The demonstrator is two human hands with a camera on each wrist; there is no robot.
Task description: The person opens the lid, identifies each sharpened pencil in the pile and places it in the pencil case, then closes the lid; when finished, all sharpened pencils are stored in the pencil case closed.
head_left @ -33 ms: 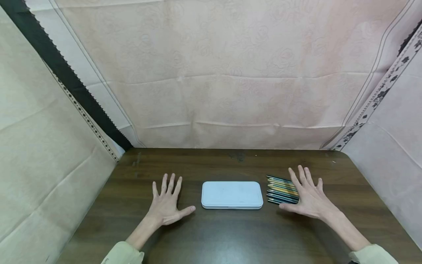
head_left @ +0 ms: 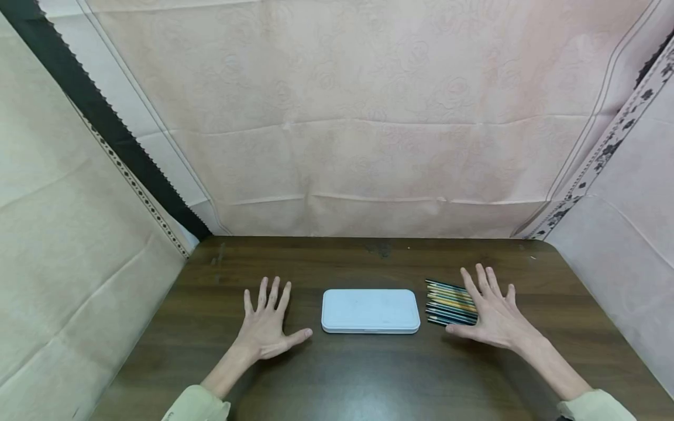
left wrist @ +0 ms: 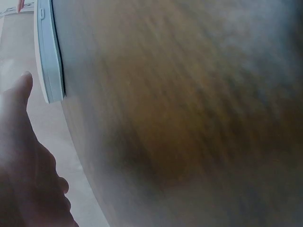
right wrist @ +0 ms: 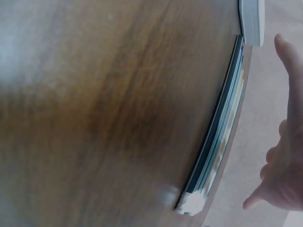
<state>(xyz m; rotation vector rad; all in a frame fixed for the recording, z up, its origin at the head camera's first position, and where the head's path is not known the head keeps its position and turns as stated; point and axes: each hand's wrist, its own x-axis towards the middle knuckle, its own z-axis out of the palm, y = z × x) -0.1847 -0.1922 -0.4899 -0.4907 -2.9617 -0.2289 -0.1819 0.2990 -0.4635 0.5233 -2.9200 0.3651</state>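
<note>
A pale blue pencil case (head_left: 371, 311), lid down, lies in the middle of the wooden table. To its right several pencils (head_left: 450, 302), dark green and yellow, lie side by side in a row. My left hand (head_left: 267, 330) is left of the case, fingers spread and straight, holding nothing. Spread wide too, my right hand (head_left: 495, 316) overlaps the right ends of the pencils in the head view. In the right wrist view the pencils (right wrist: 213, 137) show white eraser ends, apart from the hand (right wrist: 286, 156). The case (left wrist: 49, 52) stands beyond the left thumb in the left wrist view.
The brown table (head_left: 337, 380) runs back to a pale cloth wall (head_left: 342, 146). Cloth also hangs along the left side (head_left: 79, 263) and the right side (head_left: 626, 234), with a black strip (head_left: 116, 128) at the left corner.
</note>
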